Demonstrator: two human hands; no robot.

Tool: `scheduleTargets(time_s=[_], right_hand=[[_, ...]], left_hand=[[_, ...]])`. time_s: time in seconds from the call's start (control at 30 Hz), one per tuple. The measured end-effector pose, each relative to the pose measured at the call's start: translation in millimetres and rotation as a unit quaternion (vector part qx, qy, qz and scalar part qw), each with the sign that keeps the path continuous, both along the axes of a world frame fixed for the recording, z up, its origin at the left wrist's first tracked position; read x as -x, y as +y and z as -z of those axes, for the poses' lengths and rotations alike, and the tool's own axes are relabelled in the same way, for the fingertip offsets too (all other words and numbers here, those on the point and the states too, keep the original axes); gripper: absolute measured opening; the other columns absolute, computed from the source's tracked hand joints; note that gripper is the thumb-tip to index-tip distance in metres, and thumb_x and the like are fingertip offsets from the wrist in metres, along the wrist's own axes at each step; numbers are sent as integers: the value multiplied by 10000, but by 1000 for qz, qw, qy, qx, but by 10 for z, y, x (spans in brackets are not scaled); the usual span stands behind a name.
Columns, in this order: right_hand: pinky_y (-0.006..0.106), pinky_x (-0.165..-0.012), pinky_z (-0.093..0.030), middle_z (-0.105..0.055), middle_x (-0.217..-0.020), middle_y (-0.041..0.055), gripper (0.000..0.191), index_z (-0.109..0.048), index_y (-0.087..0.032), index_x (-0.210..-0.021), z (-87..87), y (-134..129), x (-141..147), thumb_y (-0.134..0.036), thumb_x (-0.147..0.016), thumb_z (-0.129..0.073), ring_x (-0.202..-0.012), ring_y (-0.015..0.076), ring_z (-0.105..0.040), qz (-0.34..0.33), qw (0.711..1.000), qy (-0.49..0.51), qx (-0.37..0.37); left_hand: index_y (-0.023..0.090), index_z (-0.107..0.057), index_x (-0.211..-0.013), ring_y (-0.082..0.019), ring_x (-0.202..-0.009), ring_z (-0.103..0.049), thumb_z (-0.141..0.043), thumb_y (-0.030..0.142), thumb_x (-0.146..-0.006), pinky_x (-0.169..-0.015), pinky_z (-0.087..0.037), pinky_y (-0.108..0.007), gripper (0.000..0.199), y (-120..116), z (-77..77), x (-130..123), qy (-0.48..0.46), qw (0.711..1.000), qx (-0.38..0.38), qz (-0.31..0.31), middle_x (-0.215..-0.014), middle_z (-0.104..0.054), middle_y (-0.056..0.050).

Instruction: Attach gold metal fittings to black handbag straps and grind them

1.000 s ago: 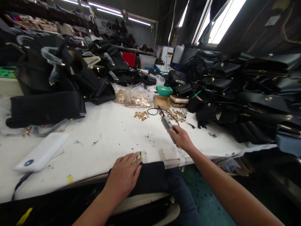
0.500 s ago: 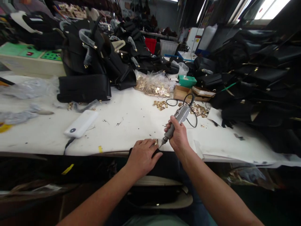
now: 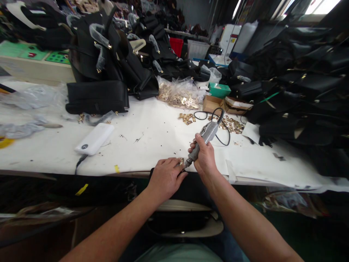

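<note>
Nearest me, I find the black bag [image 3: 178,208] lying open between my forearms, its pale-edged mouth facing me and its upper part running up to the table edge. My left hand [image 3: 167,177] lies palm down at that edge, fingers nearly straight and side by side, thumb set apart; its fingertips are at the gold fitting [image 3: 181,160], but the palm side is hidden, so I cannot tell whether it grips anything. My right hand [image 3: 205,155] is wrapped firmly around the grey power tool [image 3: 207,133], which slants down with its working end just beside the fitting and my left fingertips (whether it is seated, I cannot tell). Principal hazard, in my judgement: should the bit slip out through poor seating or a tilted approach, it could strike a finger or score the black material. Should the left hand's pressure slacken, the fitting could shift out of line. On the white table [image 3: 144,154], dark specks lie scattered and could be swept off by a sleeve. Farther back, the tool's black cable [image 3: 228,140] loops near loose gold pieces [image 3: 187,118]; a sharp pull could drag it through them. Beyond are plastic bags of gold pieces [image 3: 183,97] and a cardboard box [image 3: 212,104].
</note>
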State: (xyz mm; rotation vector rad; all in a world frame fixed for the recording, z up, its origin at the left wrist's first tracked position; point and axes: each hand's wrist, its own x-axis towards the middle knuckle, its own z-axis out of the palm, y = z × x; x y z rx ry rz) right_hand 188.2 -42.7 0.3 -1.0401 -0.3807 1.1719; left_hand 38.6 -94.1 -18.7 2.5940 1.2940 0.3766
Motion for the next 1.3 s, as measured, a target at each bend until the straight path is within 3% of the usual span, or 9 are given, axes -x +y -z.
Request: scheduleTargets(time_s=[1.3], right_hand=[[207, -435, -434, -542, -605, -71, 384, -564, -199, -896, 16, -5, 18, -465, -751, -800, -465, 91, -503, -1, 999, -39, -6]], left_hand=[[282, -657, -1217, -249, -1209, -577, -590, 319, -979, -933, -448, -445, 250, 17, 49, 22, 1, 1000, -11, 0, -1303, -673, -31]])
